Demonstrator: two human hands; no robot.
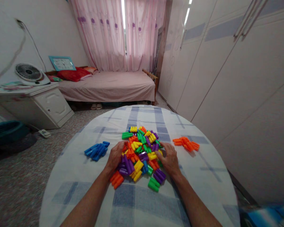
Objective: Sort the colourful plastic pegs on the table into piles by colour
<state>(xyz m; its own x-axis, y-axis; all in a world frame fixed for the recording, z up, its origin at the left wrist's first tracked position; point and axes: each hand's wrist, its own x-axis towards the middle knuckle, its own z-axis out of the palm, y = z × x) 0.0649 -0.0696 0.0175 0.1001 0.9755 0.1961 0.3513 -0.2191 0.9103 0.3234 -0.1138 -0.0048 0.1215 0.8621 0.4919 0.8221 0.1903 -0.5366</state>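
Observation:
A heap of plastic toy building blocks (142,148) in yellow, green, orange, purple and blue lies in the middle of the round table. My left hand (115,156) rests against the heap's left edge, beside orange and purple blocks, its fingers reaching in and partly hidden. At the right edge, my right hand (169,158) has its thumb and fingers apart, close to yellow and purple blocks. No block is seen gripped in either hand. A small group of blue blocks (97,151) lies left of my left hand, and orange blocks (186,143) lie right of my right hand.
A blue and white checked cloth (85,192) covers the table. Beyond stand a bed (113,83), a white cabinet (44,105) with a fan (29,73) on it, and a dark green bin (9,132). Wardrobe doors (246,104) line the right side.

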